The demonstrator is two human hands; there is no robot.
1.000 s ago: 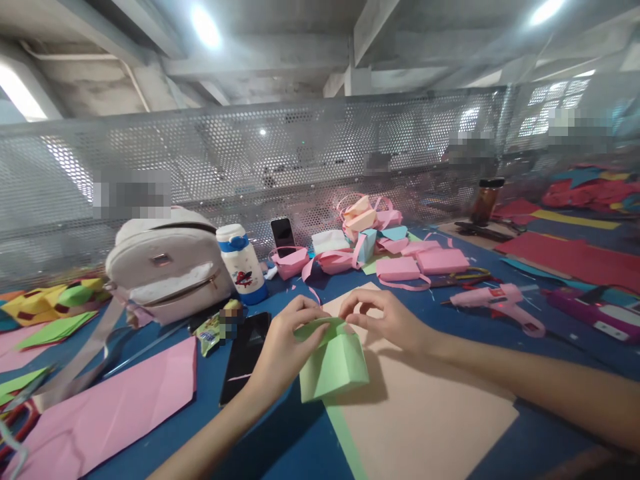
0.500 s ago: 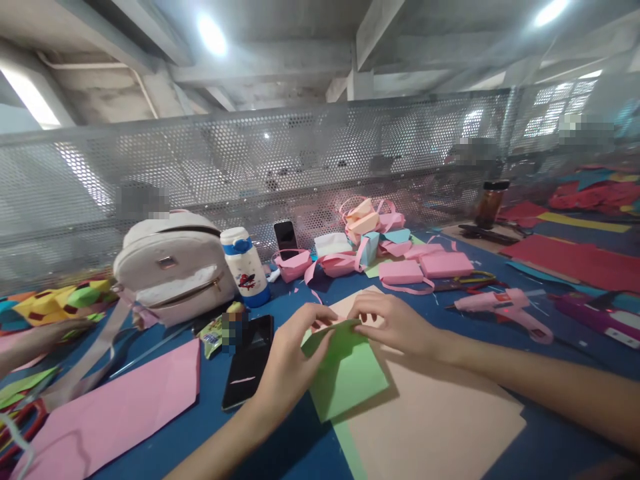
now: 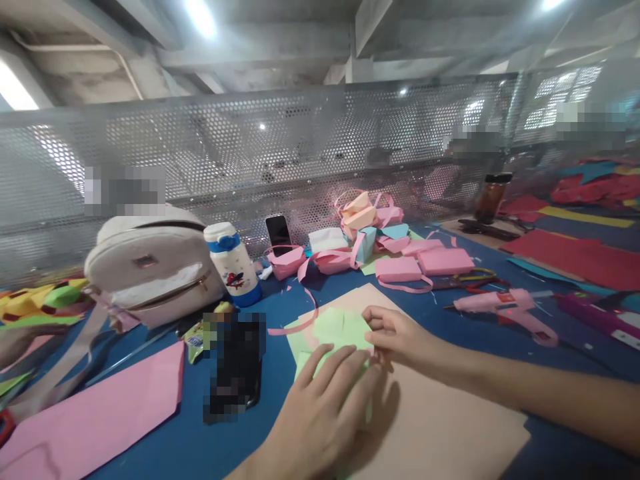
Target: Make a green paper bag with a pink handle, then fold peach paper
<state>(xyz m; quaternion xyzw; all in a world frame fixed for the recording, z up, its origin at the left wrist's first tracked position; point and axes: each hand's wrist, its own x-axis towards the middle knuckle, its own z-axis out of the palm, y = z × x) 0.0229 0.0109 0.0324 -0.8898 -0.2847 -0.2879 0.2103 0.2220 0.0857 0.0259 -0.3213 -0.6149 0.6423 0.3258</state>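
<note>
A light green paper piece (image 3: 343,325) with a crease lies over the beige paper sheets (image 3: 440,420). My left hand (image 3: 327,403) rests across its near part, back of the hand up, fingers stretched out and a little apart; the palm and part of the paper are hidden beneath. At the paper's right edge my right hand (image 3: 395,333) pinches it between thumb and fingers, close to the left fingertips. A thin pink paper strip (image 3: 303,325) curls just beyond the left hand.
A pink glue gun (image 3: 500,303) lies right, near scissors (image 3: 470,279). Pink paper bags (image 3: 397,269) stand at the back. A bottle (image 3: 234,267), white backpack (image 3: 155,267), dark phone (image 3: 234,367) and pink sheet (image 3: 110,413) occupy the left. Perforated metal panels (image 3: 225,160) border the table.
My left hand has shifted from gripping the green paper's upper edge to lying over it. The paper has turned or folded over, and the right hand has moved to its right edge.
</note>
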